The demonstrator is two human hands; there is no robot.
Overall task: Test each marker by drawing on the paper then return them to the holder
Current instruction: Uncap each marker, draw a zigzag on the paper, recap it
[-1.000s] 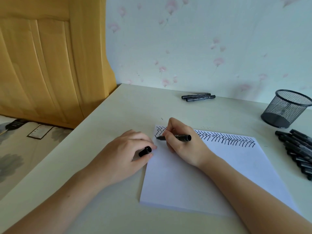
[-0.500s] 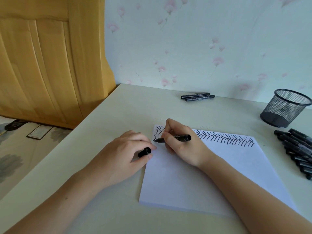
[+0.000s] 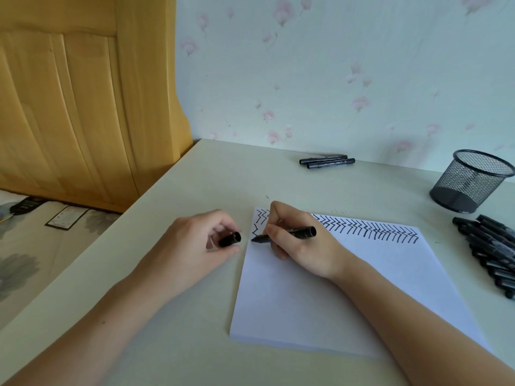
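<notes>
— Black felt-tip marker: change since the earlier frame?
— Tip carried lower down the white paper pad's left edge; zigzag lengthened. Pinched by right hand; axis near level, tip leftward.
— Left hand?
— Black cap gripped, on cream table.
— Room?
— Floral wallpaper.

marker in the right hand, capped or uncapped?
Uncapped. The marker in the right hand has its bare tip on the paper; the left hand holds the cap.
</notes>
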